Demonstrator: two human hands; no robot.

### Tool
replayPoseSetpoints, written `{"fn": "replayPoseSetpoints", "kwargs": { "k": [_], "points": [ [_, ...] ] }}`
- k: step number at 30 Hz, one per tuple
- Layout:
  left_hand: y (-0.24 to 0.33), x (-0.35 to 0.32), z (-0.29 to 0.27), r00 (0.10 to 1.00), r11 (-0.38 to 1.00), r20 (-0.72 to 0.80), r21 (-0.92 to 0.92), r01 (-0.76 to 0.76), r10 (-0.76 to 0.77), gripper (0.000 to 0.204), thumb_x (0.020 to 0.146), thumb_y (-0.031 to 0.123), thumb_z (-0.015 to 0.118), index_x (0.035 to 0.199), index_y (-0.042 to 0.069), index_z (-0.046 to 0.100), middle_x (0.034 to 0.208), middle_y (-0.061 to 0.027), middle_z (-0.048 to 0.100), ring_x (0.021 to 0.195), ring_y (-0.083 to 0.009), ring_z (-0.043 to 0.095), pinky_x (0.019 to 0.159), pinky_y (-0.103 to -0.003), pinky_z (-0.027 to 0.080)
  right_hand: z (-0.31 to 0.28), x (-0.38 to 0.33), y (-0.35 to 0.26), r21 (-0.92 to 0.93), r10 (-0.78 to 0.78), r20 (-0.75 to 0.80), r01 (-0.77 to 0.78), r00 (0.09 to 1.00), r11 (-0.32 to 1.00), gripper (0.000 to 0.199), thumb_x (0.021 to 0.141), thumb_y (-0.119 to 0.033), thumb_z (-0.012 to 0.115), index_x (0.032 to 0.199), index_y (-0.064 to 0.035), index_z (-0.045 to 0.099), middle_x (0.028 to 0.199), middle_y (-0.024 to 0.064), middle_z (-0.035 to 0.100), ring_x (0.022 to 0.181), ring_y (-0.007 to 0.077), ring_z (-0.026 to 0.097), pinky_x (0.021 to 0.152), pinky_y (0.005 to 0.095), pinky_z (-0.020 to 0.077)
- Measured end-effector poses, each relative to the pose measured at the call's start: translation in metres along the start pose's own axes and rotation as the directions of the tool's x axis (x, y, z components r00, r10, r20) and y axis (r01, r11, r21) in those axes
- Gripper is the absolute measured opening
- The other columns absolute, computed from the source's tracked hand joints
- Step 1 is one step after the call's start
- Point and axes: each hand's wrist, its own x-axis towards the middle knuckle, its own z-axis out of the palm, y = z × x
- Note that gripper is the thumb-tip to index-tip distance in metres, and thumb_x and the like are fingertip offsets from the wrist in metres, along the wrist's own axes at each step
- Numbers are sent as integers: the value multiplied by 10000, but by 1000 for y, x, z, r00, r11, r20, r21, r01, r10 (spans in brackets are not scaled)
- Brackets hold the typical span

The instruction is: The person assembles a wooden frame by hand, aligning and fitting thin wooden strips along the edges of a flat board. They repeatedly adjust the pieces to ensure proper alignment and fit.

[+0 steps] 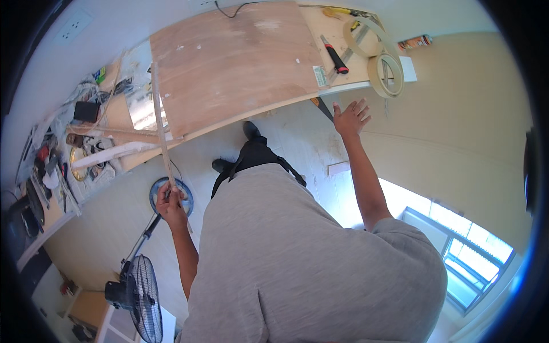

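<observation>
My left hand (171,204) is closed around the near end of a long, thin wooden strip (159,111). The strip's far end lies over the left edge of a reddish-brown plywood sheet (234,68) on the workbench. Out past the bench's front edge, my right hand (351,118) is empty, its fingers spread. Just left of it, a dark, narrow tool with an orange part (322,108) sticks out from under the bench edge; its kind is unclear. Behind that hand, a red and black utility knife (335,56) rests on the bench.
Two rolls of masking tape (374,77) sit at the bench's right end, near a tube (415,42). A yellow-handled tool (337,11) lies behind them. Tools and clutter, including a black box (86,111), crowd the left side. A standing fan (143,297) is at lower left.
</observation>
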Motion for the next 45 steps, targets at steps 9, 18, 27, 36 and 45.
{"fn": "replayPoseSetpoints", "kwargs": {
  "k": [9, 18, 27, 36, 45],
  "points": [
    [30, 46, 42, 983, 998, 176, 40, -53, 45, 239, 961, 38, 674, 1181, -55, 661, 887, -54, 636, 716, -119, 574, 635, -256, 458, -1, -130, -260, 468, -844, -324, 848, 426, 248, 741, 990, -415, 611, 1570, -11, 389, 1687, 196, 280, 1580, 379, 204, 1291, 527, 137],
    [29, 8, -3, 993, 961, 113, 275, 10, -43, 243, 967, 66, 702, 1177, -51, 660, 872, -47, 641, 709, -102, 566, 631, -240, 447, 29, -10, -61, 280, -281, 0, 269, 960, 921, 709, 1038, -560, 480, 1585, -113, 414, 1686, 123, 320, 1574, 346, 230, 1250, 605, 163],
    [33, 17, 7, 1000, 988, 27, 154, -14, 10, 224, 969, 62, 695, 1169, -37, 669, 848, -39, 653, 682, -92, 568, 614, -241, 455, 6, -30, -204, 408, -711, -223, 726, 667, 554, 695, 993, -319, 579, 1558, 41, 394, 1667, 239, 310, 1561, 383, 261, 1289, 504, 165],
    [60, 16, 35, 997, 958, 46, 279, -71, 61, 202, 963, 51, 694, 1136, -50, 670, 857, -49, 632, 695, -101, 560, 622, -245, 458, -10, 47, -259, 410, -756, -267, 780, 598, 472, 642, 978, -536, 585, 1538, -231, 513, 1680, 118, 343, 1566, 350, 250, 1246, 640, 122],
    [43, -14, 32, 987, 963, -156, 261, 67, -27, 204, 952, 34, 703, 1135, -49, 669, 862, -51, 640, 683, -105, 562, 616, -243, 460, -14, 154, -133, 128, -227, -386, 296, 894, 947, 784, 1000, -517, 522, 1583, -13, 376, 1685, 260, 239, 1563, 468, 178, 1242, 659, 92]
  ]
}}
